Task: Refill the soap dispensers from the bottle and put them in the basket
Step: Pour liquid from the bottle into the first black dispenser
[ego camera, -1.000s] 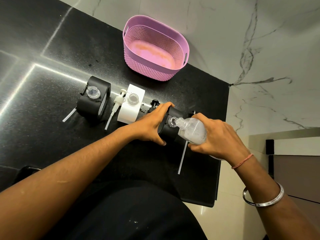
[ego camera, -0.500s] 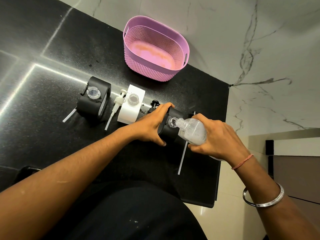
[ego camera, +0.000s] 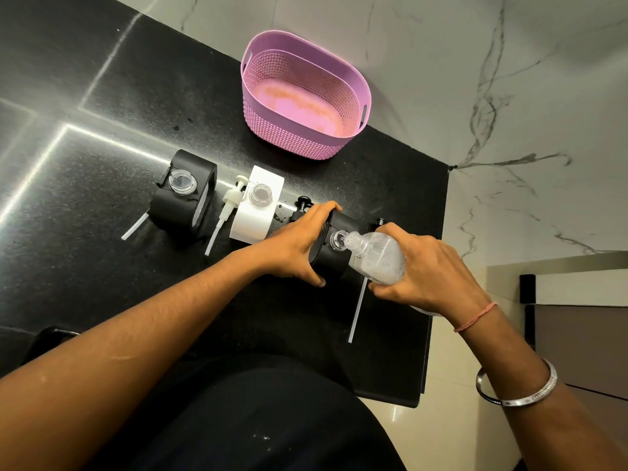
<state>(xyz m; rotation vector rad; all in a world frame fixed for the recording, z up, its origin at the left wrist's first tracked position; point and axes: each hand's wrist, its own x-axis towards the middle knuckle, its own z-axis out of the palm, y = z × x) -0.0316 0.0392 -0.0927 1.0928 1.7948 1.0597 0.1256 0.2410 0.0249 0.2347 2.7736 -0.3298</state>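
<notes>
Little has changed since the earlier pictures: both hands keep their places, and the bottle stays tipped into the same dispenser, its neck perhaps a touch lower at the opening.

The right hand [ego camera: 428,273] is clenched round the body of the clear bottle [ego camera: 379,258], which lies tilted with its neck pointing left and its mouth at the open top of the right black dispenser [ego camera: 334,256]. The bottle's base is hidden in the palm. The left hand [ego camera: 299,244] grasps that dispenser from its left side, fingers over the far edge and thumb on the near side, so the dispenser sits between the two hands.

To the left, the white dispenser [ego camera: 255,209] stands open on the black counter [ego camera: 102,96], with a white pump [ego camera: 226,212] lying just beside it, its tube pointing toward the near edge. Further left stands the left black dispenser [ego camera: 185,195], also open, with a white tube [ego camera: 135,226] showing at its near left corner. Another thin tube [ego camera: 357,309] lies on the counter just near the held dispenser, below the bottle. Two small black pump heads [ego camera: 303,202] show at the far side of the hands.

The pink basket [ego camera: 251,107] sits at the far side of the counter, against the marble wall [ego camera: 509,79], well apart from the dispensers, with nothing in it.
</notes>
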